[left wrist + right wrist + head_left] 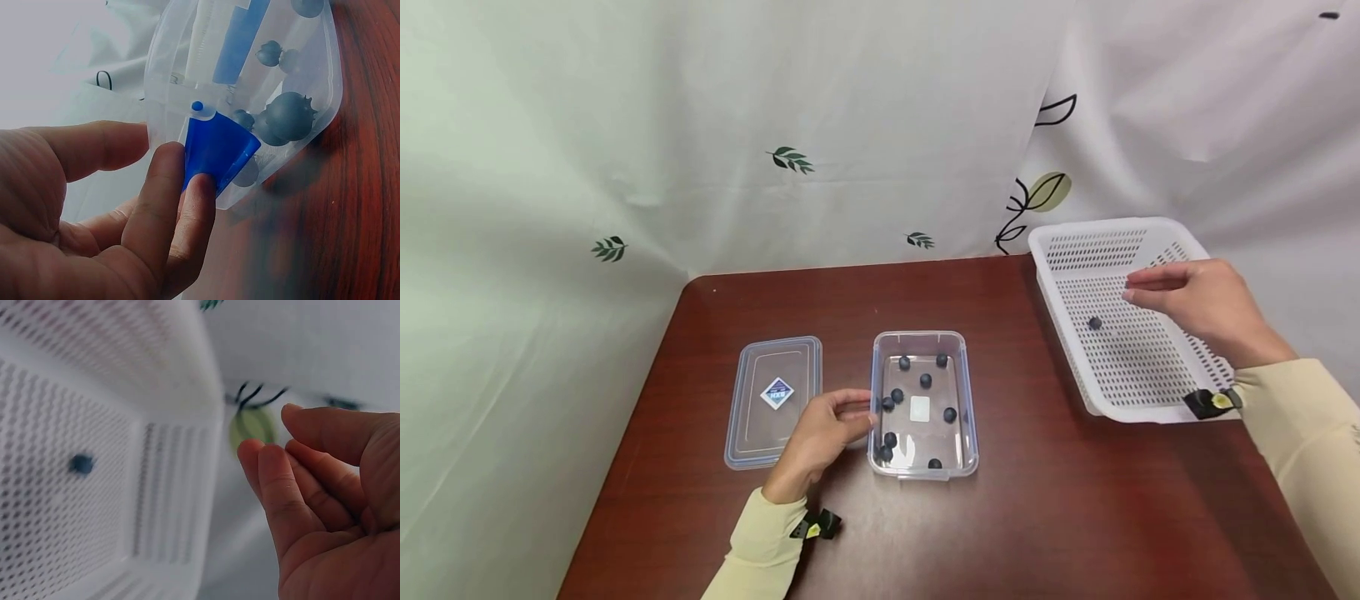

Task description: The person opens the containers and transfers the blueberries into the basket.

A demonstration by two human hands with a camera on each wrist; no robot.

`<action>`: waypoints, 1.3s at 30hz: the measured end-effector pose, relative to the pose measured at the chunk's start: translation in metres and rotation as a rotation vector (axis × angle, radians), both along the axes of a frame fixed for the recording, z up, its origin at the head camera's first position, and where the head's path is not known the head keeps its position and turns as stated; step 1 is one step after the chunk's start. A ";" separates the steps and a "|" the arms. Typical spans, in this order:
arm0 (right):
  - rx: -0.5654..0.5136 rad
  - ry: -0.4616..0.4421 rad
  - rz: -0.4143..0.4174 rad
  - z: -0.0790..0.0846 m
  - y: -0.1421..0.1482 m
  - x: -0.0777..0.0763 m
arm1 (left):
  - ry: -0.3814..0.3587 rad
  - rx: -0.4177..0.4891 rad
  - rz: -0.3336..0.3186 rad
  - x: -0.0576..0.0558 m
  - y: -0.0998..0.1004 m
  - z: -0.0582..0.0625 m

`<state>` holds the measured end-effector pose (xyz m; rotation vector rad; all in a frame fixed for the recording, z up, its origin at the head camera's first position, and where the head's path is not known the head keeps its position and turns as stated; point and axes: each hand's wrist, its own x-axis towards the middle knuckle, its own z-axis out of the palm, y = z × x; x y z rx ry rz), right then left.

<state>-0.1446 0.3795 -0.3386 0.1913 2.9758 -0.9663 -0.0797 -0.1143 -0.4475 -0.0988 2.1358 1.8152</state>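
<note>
A clear plastic container (922, 472) with several blueberries (926, 381) inside stands on the table. My left hand (825, 435) grips its left side; the left wrist view shows thumb and bent fingers at the wall, with fingertips against a blue patch (219, 153). Over the white slotted basket (1067, 358) is my right hand (1198, 304), its thumb and fingers loosely bent. Nothing shows between the fingertips in the right wrist view. One blueberry (1095, 322) lies on the basket floor. A tiny dark spot near the right fingertips in the head view is too small to make out.
A clear lid (775, 425) with a diamond-shaped label lies flat to the left of the container. The brown table (917, 542) ends at a white curtain (865, 150) with leaf prints behind it. The basket stands at the right rear of the table.
</note>
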 end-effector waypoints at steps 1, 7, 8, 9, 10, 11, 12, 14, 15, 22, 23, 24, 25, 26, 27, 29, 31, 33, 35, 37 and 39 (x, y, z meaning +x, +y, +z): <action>-0.007 0.011 0.008 0.004 -0.007 0.001 | 0.004 0.002 -0.002 0.000 0.000 0.000; -0.058 0.049 0.122 0.017 -0.062 0.006 | 0.011 0.014 -0.014 0.000 -0.001 -0.001; -0.062 0.055 0.153 0.017 -0.073 0.007 | 0.008 0.016 -0.016 0.000 -0.001 -0.001; -0.070 0.064 0.184 0.017 -0.084 0.008 | 0.007 0.020 -0.019 -0.001 -0.001 -0.001; -0.077 0.066 0.217 0.017 -0.095 0.008 | 0.005 0.023 -0.020 -0.001 -0.001 0.000; -0.084 0.069 0.251 0.017 -0.106 0.008 | 0.004 0.025 -0.021 -0.001 -0.001 0.000; -0.092 0.066 0.285 0.015 -0.117 0.008 | 0.000 0.025 -0.020 -0.001 -0.001 0.000; -0.097 0.061 0.347 0.012 -0.140 0.007 | -0.005 0.026 -0.015 -0.001 -0.001 0.000; -0.104 0.056 0.373 0.009 -0.151 0.006 | -0.006 0.027 -0.014 -0.001 -0.001 0.000; -0.114 -0.009 0.517 -0.014 -0.211 -0.004 | -0.002 0.015 -0.017 -0.002 0.000 0.000; -0.111 -0.022 0.536 -0.018 -0.218 -0.005 | -0.003 0.014 -0.018 -0.002 0.000 0.000; -0.112 -0.035 0.553 -0.022 -0.224 -0.006 | -0.004 0.014 -0.018 -0.002 0.000 0.000; -0.107 -0.041 0.572 -0.027 -0.230 -0.007 | -0.006 0.016 -0.019 -0.003 0.000 0.001; -0.105 -0.047 0.587 -0.033 -0.236 -0.008 | -0.006 0.017 -0.020 -0.003 0.000 0.001; -0.098 -0.053 0.601 -0.038 -0.241 -0.009 | -0.007 0.020 -0.023 -0.003 0.000 0.001; -0.082 -0.061 0.627 -0.049 -0.250 -0.010 | -0.007 0.024 -0.026 -0.003 0.000 0.001; -0.065 -0.066 0.653 -0.060 -0.257 -0.011 | -0.010 0.027 -0.030 -0.003 0.000 0.001; -0.054 -0.080 0.666 -0.068 -0.263 -0.011 | -0.013 0.026 -0.031 -0.003 0.000 0.000; -0.044 -0.091 0.666 -0.073 -0.267 -0.012 | -0.016 0.024 -0.031 -0.003 0.000 0.000; -0.031 -0.100 0.658 -0.077 -0.271 -0.013 | -0.016 0.022 -0.031 -0.003 0.000 -0.001; -0.024 -0.108 0.652 -0.080 -0.273 -0.014 | -0.017 0.021 -0.030 -0.003 -0.001 -0.001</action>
